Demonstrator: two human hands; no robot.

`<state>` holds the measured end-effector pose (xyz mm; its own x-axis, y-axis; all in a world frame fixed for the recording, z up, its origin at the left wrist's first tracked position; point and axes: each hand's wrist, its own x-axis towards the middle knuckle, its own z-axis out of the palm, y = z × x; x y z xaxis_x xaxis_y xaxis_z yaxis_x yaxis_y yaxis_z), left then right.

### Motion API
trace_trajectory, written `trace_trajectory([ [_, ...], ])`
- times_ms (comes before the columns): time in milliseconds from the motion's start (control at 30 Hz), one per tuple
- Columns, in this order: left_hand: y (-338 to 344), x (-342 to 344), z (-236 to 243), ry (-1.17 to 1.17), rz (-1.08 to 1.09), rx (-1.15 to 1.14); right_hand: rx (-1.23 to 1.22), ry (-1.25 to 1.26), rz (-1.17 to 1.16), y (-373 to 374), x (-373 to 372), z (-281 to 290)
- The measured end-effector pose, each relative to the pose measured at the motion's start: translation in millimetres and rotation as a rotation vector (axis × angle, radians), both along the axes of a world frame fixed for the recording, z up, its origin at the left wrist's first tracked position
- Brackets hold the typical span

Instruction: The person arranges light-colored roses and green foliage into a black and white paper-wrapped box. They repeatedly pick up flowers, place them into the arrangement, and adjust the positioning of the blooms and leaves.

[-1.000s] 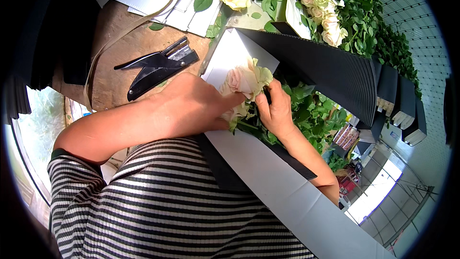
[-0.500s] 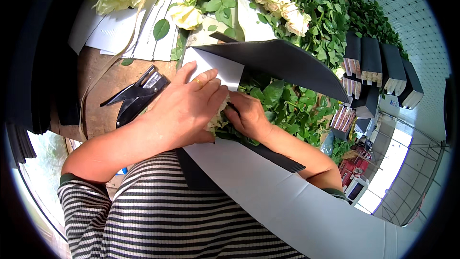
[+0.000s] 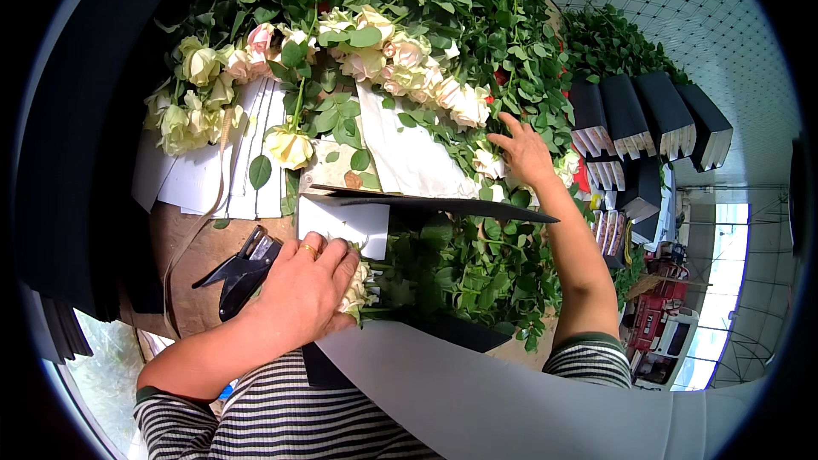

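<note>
The left hand [image 3: 305,290] clasps a bunch of cream roses [image 3: 356,288] lying in the black-and-white wrapping sheet [image 3: 426,204], just right of the black stapler [image 3: 243,268]. Beyond the sheet, the right hand [image 3: 524,152] reaches, fingers spread, touching a loose white rose [image 3: 488,163].

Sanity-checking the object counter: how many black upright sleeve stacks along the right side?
4 clearly: stack one, stack two, stack three and stack four, side by side beyond the right hand. More dark stacks below them may be partly hidden.

Left hand [image 3: 305,283] on bunched roses [image 3: 356,288], right hand [image 3: 526,150] among loose stems.
</note>
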<state>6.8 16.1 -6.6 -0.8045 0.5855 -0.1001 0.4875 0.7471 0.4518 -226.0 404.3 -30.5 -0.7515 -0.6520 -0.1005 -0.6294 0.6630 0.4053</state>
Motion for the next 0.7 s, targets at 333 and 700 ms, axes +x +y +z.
trace_trajectory([
  [333,-4.0,9.9,-7.6,0.062,-0.003,-0.062,-1.708,0.044,0.120,-27.8,-15.3,163.8],
  [700,2.9,8.1,-4.6,-0.105,-0.057,-0.219,-0.579,0.904,0.028,-55.2,112.8,246.5],
])
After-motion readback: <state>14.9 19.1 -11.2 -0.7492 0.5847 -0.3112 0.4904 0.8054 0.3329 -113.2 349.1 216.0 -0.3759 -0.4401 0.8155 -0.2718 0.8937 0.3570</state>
